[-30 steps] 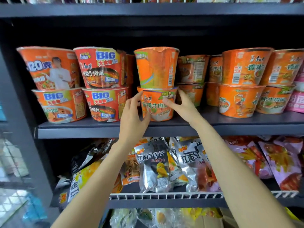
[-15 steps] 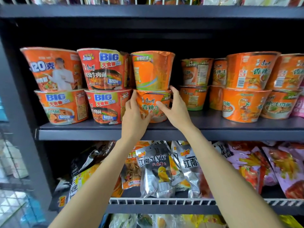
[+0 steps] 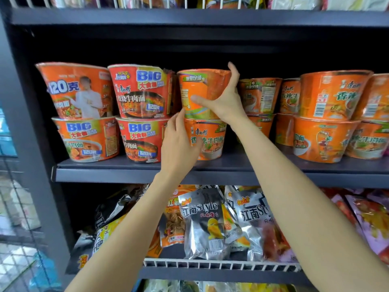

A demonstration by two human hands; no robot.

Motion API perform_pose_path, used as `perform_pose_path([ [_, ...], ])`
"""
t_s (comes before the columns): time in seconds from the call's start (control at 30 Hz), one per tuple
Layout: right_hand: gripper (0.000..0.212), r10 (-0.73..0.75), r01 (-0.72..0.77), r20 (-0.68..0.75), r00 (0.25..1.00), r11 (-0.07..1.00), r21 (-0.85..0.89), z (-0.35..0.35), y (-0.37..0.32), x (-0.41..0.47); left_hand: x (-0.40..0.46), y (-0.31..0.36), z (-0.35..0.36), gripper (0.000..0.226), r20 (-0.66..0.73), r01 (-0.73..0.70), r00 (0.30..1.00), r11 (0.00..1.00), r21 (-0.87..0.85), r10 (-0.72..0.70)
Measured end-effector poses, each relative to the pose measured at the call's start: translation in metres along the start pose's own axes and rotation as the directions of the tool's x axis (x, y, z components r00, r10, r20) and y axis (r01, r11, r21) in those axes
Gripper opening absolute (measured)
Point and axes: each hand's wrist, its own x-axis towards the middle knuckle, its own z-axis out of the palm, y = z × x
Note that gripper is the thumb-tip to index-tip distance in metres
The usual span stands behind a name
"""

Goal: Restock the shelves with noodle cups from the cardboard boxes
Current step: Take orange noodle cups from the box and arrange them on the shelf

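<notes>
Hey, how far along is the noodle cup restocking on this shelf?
Done: the shelf already holds two-high stacks on both sides. In hand: the right hand grips the top orange cup while the left hand steadies the bottom cup. Left: unclear; no cardboard boxes in view.

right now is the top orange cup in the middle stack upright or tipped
Upright, roughly: the top orange cup sits rim-up on the lower cup, with the right hand gripping it.
</notes>
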Motion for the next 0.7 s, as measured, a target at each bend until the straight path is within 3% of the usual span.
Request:
perform_pose_path([
  [0.1, 0.131, -0.019, 0.019, -0.056, 0.998, 1.000, -0.003, 0.005, 0.006, -0.005, 0.022, 0.011, -0.008, 0.066, 0.025, 0.077, 0.997, 0.985, -0.156, -0.074],
  [0.2, 0.129, 0.013, -0.002, -0.064, 0.998, 0.985, 0.171, -0.009, 0.021, -0.008, 0.048, 0.013, -0.010, 0.072, 0.168, 0.227, 0.967, 0.944, -0.241, -0.190],
  [0.37, 0.090, 0.116, -0.093, -0.077, 0.990, 0.963, 0.253, -0.030, 0.035, -0.019, 0.074, 0.018, -0.005, 0.078, 0.339, 0.323, 0.913, 0.909, -0.262, -0.226],
  [0.43, 0.069, 0.126, -0.120, -0.007, 0.992, 0.959, 0.256, -0.030, 0.032, -0.019, 0.076, 0.023, -0.005, 0.069, 0.361, 0.304, 0.915, 0.894, -0.328, -0.179],
  [0.5, 0.063, 0.137, -0.139, 0.028, 0.990, 0.950, 0.280, -0.030, 0.031, -0.019, 0.072, 0.026, -0.005, 0.067, 0.349, 0.277, 0.927, 0.880, -0.385, -0.140],
  [0.7, 0.091, 0.135, -0.137, 0.024, 0.991, 0.973, 0.188, -0.027, 0.027, -0.021, 0.043, 0.023, -0.013, 0.068, 0.167, 0.057, 0.986, 0.892, -0.449, 0.021],
])
